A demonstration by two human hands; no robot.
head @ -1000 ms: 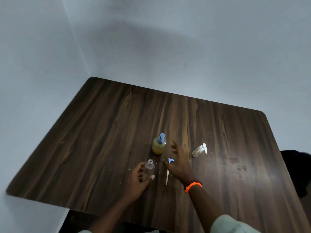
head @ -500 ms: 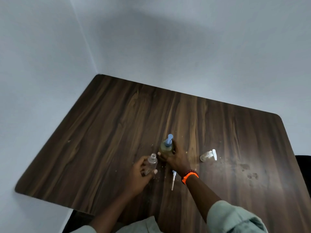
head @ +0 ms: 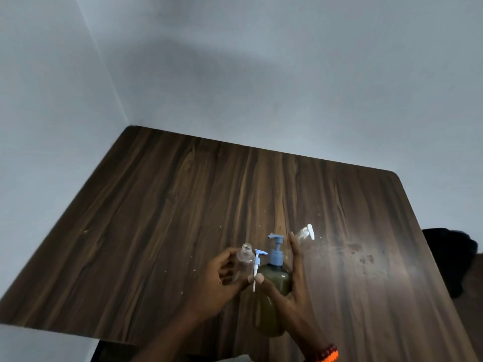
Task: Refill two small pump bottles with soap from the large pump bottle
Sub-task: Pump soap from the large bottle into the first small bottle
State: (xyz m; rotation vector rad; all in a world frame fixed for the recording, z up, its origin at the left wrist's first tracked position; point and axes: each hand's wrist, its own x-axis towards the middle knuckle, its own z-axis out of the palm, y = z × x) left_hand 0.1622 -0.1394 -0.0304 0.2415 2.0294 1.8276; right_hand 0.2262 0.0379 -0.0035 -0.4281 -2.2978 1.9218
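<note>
With the left hand (head: 222, 278) curled around the uncapped small bottle (head: 244, 259) and the right hand (head: 290, 288) wrapped on the large soap bottle (head: 274, 280) at its three o'clock, the loose pump (head: 257, 259) between them could snag or soap could miss the narrow neck.

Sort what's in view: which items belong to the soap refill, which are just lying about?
Part of the job:
- large soap bottle, in the right hand
- open small bottle, in the left hand
- loose pump, off that bottle
- second small bottle, capped, on the table

Lying about:
- dark object past the table's right edge
- stains
</note>
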